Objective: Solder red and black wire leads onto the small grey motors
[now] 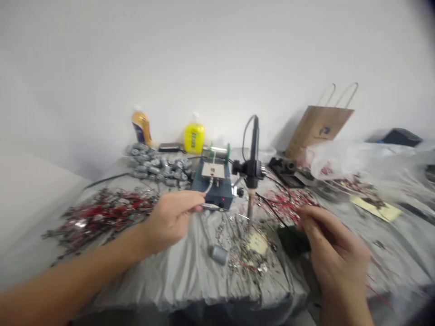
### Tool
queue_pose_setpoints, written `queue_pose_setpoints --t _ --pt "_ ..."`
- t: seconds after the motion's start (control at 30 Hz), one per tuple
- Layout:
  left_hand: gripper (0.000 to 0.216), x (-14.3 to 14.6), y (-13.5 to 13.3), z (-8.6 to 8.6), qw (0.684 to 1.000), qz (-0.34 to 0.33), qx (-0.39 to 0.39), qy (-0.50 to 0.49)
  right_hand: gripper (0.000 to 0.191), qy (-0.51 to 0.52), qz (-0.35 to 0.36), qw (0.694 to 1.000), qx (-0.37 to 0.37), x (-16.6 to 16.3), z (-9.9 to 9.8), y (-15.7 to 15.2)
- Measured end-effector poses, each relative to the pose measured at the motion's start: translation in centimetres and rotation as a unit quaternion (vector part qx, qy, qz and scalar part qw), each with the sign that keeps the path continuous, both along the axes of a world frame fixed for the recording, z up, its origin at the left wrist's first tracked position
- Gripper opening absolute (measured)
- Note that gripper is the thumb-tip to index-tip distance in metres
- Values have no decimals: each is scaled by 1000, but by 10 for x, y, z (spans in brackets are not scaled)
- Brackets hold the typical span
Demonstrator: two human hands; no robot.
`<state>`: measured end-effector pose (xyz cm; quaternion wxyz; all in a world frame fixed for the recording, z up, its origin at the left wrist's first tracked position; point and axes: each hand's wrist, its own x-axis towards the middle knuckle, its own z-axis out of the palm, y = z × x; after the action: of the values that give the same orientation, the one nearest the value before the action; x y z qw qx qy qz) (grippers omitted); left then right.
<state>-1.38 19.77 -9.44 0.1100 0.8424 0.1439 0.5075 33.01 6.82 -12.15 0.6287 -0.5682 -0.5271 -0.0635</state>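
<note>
My left hand (171,219) is closed on slim silver tweezers (214,207), whose tip points right towards the soldering iron (252,174). The iron is clamped upright in a black holder, its tip facing down. My right hand (335,253) pinches with thumb and fingertips beside the red wires; whatever it holds is too small or blurred to name. Below the tweezers a grey cylindrical motor (219,255) lies on the cloth. Behind them stands a dark blue solder feeder (217,192) with a red light and a solder spool (219,151) on top.
A pile of red and black wired parts (108,215) spreads at left, with many grey motors (156,165) behind. More red wires (288,201), scraps and a yellow note (258,243) surround the iron. Bottles (194,138), a paper bag (319,129) and plastic bags (367,160) stand behind.
</note>
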Motion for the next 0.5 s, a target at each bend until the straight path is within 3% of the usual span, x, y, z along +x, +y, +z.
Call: queue_pose_setpoints --t 0.23,0.37,0.5 --pt "30 2 -7 17 998 12 46 33 13 28 0 1000 -14 -7 -5 -1" --pt "28 1 -7 15 997 17 61 38 10 42 -2 999 1 -8 -4 -1" --pt "26 1 -8 12 999 37 21 31 9 47 -7 999 5 -10 -4 1"
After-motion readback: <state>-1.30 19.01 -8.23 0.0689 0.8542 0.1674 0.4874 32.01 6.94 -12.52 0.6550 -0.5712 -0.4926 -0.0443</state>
